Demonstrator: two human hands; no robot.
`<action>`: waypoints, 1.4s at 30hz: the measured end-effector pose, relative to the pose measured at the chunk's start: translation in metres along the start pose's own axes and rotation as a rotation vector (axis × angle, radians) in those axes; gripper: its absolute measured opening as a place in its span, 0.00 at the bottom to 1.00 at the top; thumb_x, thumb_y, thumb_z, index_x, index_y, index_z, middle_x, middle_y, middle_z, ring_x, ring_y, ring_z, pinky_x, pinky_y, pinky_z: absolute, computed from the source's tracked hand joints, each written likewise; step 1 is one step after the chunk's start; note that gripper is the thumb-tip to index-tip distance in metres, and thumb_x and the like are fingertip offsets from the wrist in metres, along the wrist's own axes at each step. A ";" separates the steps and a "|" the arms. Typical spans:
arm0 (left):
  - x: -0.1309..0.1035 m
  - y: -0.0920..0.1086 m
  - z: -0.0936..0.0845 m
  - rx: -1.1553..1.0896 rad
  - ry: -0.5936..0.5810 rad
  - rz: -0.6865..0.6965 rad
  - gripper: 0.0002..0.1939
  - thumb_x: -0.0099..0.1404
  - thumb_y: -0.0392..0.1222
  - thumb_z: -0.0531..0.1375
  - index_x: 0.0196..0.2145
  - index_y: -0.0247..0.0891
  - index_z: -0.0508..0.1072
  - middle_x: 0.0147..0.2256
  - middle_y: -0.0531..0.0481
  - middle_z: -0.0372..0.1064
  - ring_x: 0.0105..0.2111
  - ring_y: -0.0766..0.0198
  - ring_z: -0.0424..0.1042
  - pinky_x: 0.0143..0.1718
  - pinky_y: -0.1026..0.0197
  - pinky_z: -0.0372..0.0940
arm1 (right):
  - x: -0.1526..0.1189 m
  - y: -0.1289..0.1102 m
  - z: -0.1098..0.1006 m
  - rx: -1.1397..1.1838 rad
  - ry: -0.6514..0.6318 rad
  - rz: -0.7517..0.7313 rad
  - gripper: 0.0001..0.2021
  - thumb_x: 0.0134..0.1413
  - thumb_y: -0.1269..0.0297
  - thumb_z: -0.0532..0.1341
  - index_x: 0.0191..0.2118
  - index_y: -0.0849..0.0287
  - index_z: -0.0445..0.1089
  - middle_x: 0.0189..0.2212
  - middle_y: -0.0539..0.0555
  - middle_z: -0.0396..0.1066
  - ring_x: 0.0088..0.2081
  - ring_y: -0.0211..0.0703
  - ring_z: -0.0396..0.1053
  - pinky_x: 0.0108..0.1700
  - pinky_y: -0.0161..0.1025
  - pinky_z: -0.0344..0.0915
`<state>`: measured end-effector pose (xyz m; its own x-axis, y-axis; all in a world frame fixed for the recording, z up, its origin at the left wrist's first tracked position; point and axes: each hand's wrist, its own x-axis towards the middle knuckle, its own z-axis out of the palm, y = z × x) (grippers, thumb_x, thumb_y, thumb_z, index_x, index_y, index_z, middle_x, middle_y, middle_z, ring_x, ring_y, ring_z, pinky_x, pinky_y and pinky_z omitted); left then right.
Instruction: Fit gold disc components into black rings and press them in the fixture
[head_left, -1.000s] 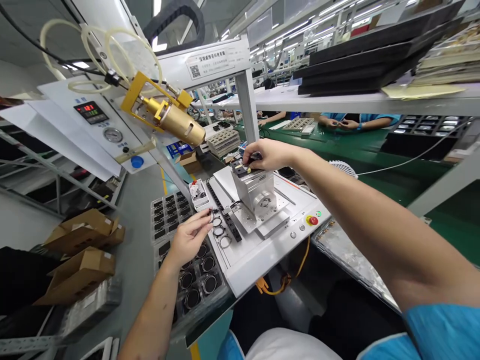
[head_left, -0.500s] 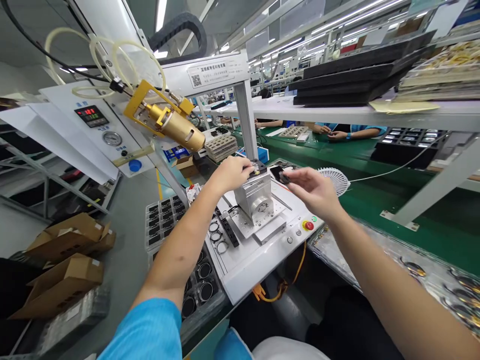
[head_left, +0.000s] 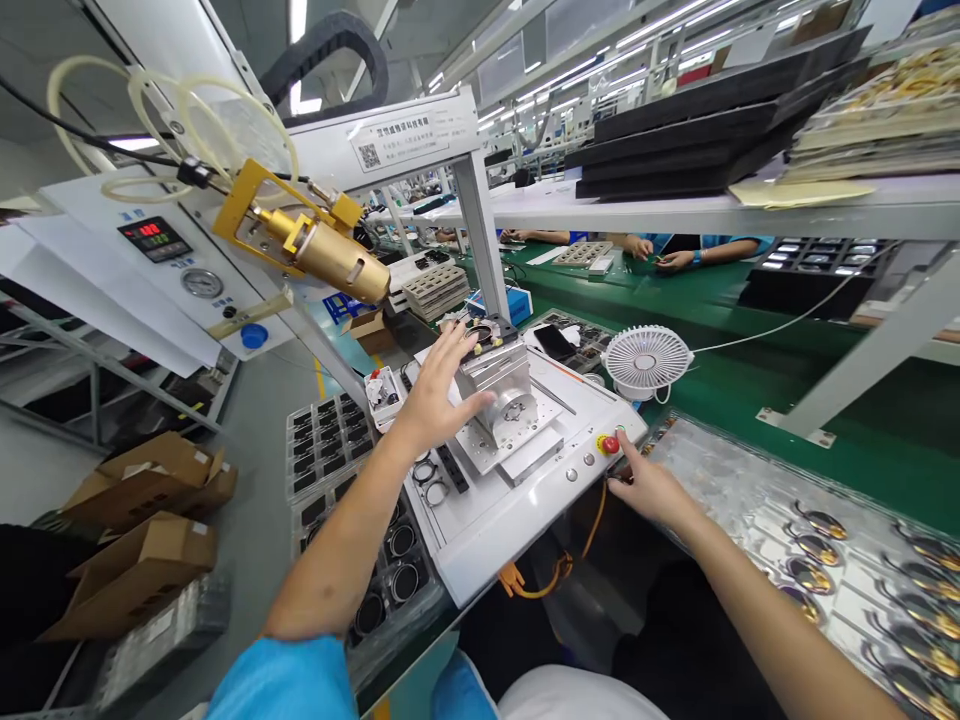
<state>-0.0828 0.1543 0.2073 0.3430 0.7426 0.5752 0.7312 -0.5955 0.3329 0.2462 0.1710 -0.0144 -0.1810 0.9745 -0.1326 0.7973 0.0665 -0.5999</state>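
Observation:
My left hand (head_left: 441, 390) is spread against the left side of the metal fixture block (head_left: 499, 385), its fingers apart. On top of the block sits a dark holder with a ring-shaped part (head_left: 484, 333). At the machine's front right corner, my right hand (head_left: 645, 482) reaches with its index finger to the green button (head_left: 620, 431), beside the red emergency knob (head_left: 610, 444); its fingers are apart and nothing shows in it. Above and left of the block hangs the gold dispensing head (head_left: 341, 262).
A white fan (head_left: 647, 360) stands right of the machine. Trays of round parts lie at the left (head_left: 401, 590) and right (head_left: 720, 470). Behind are a blue box (head_left: 517, 302) and a person's hands (head_left: 675, 261) across the green table (head_left: 720, 315).
My right hand has moved from beside the block down to the button corner and no longer holds the dark piece. My left hand has opened off the holder. The view has shifted slightly.

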 end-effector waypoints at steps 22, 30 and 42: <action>-0.228 0.079 0.192 -1.593 0.041 -0.983 0.32 0.50 0.51 0.77 0.51 0.41 0.77 0.45 0.42 0.79 0.46 0.51 0.79 0.54 0.45 0.70 | -0.124 -0.056 0.087 0.888 0.005 -0.340 0.38 0.36 0.42 0.78 0.53 0.55 0.72 0.41 0.56 0.75 0.41 0.50 0.76 0.43 0.44 0.74; -0.224 0.074 0.189 -1.435 -0.001 -1.063 0.27 0.54 0.41 0.75 0.51 0.41 0.79 0.48 0.43 0.78 0.42 0.54 0.81 0.49 0.50 0.73 | -0.083 0.036 -0.020 0.030 0.159 0.033 0.11 0.58 0.60 0.68 0.46 0.56 0.77 0.45 0.60 0.77 0.49 0.54 0.75 0.53 0.49 0.70; -0.230 0.076 0.186 -1.323 -0.082 -1.032 0.26 0.53 0.40 0.76 0.49 0.36 0.76 0.48 0.38 0.79 0.50 0.52 0.78 0.56 0.49 0.70 | -0.061 0.159 -0.110 -0.205 0.171 0.402 0.06 0.42 0.70 0.68 0.23 0.55 0.70 0.24 0.65 0.73 0.39 0.71 0.75 0.46 0.62 0.68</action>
<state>0.0031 -0.0050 -0.0390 0.1283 0.9474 -0.2932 -0.2957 0.3187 0.9006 0.4471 0.1460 -0.0150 0.2480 0.9518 -0.1803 0.8851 -0.2983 -0.3573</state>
